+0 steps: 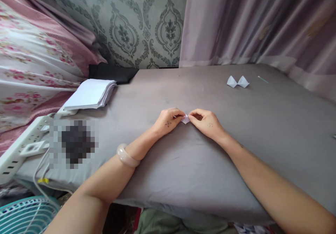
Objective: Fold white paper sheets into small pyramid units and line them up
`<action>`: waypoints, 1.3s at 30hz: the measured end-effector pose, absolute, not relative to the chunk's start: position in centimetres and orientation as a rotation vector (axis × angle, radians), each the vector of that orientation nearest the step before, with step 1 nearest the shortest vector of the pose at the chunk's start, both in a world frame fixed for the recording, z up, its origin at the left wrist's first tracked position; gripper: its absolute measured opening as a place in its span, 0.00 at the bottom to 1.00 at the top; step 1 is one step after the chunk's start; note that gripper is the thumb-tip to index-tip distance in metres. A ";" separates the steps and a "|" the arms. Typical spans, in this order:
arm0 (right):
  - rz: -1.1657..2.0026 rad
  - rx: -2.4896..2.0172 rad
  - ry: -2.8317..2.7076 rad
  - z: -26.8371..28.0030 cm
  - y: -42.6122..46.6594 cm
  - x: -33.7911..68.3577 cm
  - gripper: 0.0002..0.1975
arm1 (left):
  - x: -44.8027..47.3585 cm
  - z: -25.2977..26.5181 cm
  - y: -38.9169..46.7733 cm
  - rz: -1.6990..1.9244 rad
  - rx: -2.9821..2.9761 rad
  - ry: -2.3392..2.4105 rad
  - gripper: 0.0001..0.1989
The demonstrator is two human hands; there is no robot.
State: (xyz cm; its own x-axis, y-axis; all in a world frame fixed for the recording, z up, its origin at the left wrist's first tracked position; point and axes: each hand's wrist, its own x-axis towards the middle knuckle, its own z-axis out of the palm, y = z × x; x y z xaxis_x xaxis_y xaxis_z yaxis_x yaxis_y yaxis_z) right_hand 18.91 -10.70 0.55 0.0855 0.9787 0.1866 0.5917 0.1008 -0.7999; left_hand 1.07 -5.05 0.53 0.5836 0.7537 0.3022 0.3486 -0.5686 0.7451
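Note:
A small folded piece of white paper [186, 119] is held just above or on the grey cloth, near the middle of the table. My left hand [169, 120] pinches its left side between thumb and fingers. From the other side, my right hand [206, 121] pinches the right edge. The fingertips cover parts of the paper, so its full shape is hidden. Farther back on the right stand two folded white paper shapes [237, 82], pointed at the top and side by side.
A stack of white paper [90, 94] lies at the left, before a black item [112, 72]. A white power strip [25, 146] with cables runs along the left edge, above a turquoise fan [28, 213]. A thin green stick [263, 79] lies at the back right.

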 end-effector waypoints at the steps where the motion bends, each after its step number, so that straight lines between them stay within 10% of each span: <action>1: 0.647 -1.586 -1.579 0.5 -10.6 19.1 0.07 | 0.9 0.6 -5.0 0.819 2.155 0.878 0.06; 39: 0.691 -1.765 -1.612 1.6 -10.8 20.0 0.18 | -0.4 1.0 -4.9 0.694 2.302 1.008 0.14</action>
